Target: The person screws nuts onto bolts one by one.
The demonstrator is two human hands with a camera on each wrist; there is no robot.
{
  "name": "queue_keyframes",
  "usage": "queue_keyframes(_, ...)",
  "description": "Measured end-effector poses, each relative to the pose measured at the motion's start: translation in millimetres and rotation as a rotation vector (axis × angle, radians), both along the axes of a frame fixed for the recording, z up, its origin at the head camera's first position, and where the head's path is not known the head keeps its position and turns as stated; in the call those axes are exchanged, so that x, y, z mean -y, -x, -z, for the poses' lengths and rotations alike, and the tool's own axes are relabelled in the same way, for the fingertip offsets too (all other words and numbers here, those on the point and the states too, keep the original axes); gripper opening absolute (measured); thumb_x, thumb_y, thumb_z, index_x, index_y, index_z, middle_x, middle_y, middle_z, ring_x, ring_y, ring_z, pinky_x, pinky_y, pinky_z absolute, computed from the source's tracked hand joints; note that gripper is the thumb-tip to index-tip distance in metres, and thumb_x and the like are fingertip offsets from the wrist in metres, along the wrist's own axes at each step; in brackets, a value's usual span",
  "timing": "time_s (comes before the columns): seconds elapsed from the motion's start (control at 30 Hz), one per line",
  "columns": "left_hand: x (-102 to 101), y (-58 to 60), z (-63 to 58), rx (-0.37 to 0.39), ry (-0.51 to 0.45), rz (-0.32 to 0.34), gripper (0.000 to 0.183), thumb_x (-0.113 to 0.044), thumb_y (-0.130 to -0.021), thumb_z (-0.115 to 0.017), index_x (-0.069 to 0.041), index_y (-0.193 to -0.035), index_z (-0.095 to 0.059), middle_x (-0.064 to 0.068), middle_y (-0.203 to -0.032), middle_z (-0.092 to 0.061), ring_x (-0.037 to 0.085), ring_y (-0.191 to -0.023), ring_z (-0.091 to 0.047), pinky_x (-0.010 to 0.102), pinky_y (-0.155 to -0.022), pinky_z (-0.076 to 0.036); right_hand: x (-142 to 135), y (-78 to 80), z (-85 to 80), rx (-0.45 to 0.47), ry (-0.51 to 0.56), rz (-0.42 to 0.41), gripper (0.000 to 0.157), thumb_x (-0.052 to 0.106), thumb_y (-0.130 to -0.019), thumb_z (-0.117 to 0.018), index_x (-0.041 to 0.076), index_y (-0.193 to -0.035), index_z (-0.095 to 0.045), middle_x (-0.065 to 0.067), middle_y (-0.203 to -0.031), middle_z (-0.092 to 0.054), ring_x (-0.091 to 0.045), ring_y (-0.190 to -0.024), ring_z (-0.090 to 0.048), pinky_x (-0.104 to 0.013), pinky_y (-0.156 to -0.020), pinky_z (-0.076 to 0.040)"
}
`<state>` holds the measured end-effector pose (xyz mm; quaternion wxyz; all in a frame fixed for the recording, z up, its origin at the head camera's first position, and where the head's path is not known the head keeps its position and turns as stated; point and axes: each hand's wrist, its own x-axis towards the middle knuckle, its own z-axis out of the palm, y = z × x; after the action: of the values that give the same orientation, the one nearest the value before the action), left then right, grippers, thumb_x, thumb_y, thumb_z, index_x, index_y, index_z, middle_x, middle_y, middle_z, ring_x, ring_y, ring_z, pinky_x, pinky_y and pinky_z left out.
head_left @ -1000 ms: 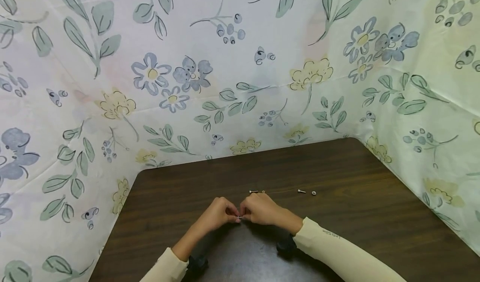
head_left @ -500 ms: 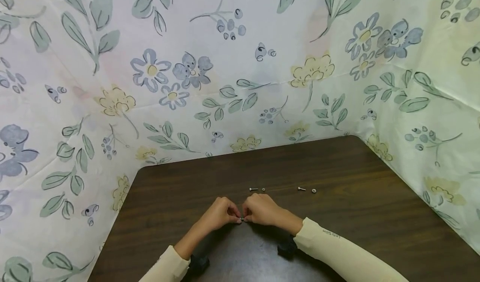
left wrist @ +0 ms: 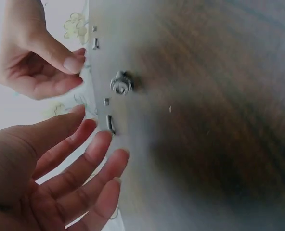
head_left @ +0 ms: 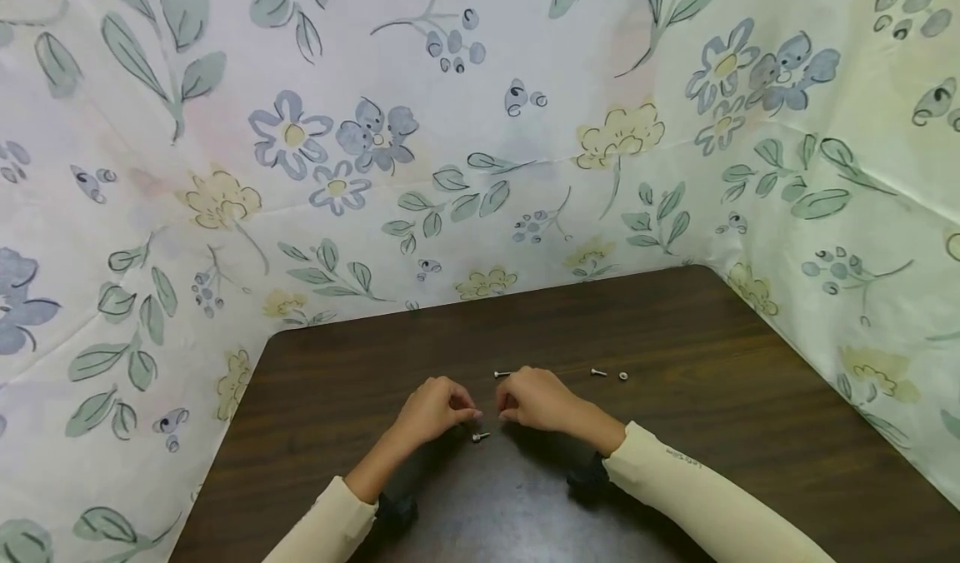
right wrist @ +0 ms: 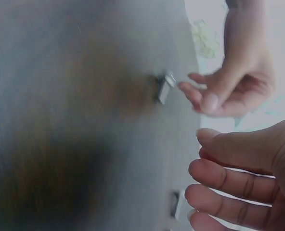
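The dark wood-grain table (head_left: pixel 660 321) bears all the small hardware. Nearest the hands, a metal bolt (head_left: pixel 480 436) lies on it, just below the left hand's fingertips in the head view, touched by neither hand; its wide end is turned to the left and its shank to the right. A ring-like part appears to sit around the shank close against the head, though how firmly the two are joined cannot be told. The left hand (head_left: pixel 435 411) is released, its fingers loosely curved around nothing. The right hand (head_left: pixel 542 401) is likewise released, thumb and fingers bent softly and apart from the bolt. Beyond the right hand lies a second bolt (head_left: pixel 502 374), partly covered by that hand, with a small nut (left wrist: pixel 106 101) near its end. Farther right, a third bolt (head_left: pixel 597 372) rests beside a larger nut (head_left: pixel 623 376). A floral sheet (head_left: pixel 465 238) encloses the far side and both flanks of the table
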<state>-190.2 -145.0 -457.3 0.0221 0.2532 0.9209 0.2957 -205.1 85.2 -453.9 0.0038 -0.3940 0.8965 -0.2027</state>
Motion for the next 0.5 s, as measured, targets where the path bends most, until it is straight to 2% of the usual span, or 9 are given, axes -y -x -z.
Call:
queue_keyframes(0.13, -0.7, 7.0, -5.2, -0.057, 0.024, -0.07, 0.007, -0.023, -0.087, -0.082, -0.021, -0.082, -0.078, -0.012, -0.078, -0.072, 0.003, -0.067, -0.063, 0.027, -0.058, -0.052, -14.1, 8.3, -10.7, -0.002, 0.01, 0.047, 0.012, 0.019, -0.085, -0.084, 0.022, -0.079, -0.074, 0.015, -0.072, -0.065, 0.0, -0.063, -0.056, -0.024, -0.055, -0.05)
queue_keyframes(0.33, -7.3, 22.5, -8.0, -0.085, 0.016, -0.099, 0.011, -0.022, -0.086, -0.084, -0.019, -0.094, -0.078, -0.007, -0.084, -0.074, 0.007, -0.071, -0.066, 0.031, -0.059, -0.054, -31.4, 20.6, -20.0, -0.017, 0.014, 0.13, 0.013, 0.018, -0.084, -0.085, 0.021, -0.079, -0.073, 0.013, -0.072, -0.065, -0.002, -0.063, -0.057, -0.026, -0.055, -0.051)
queue_keyframes(0.5, -14.5, 35.0, -3.5, -0.099, 0.07, -0.113, 0.015, -0.024, -0.085, -0.085, -0.02, -0.097, -0.077, -0.006, -0.084, -0.072, 0.008, -0.071, -0.063, 0.031, -0.057, -0.051, -37.8, 31.6, -16.4, -0.006, 0.002, 0.152, 0.01, 0.016, -0.085, -0.084, 0.018, -0.082, -0.075, 0.01, -0.076, -0.068, -0.004, -0.064, -0.059, -0.025, -0.056, -0.052)
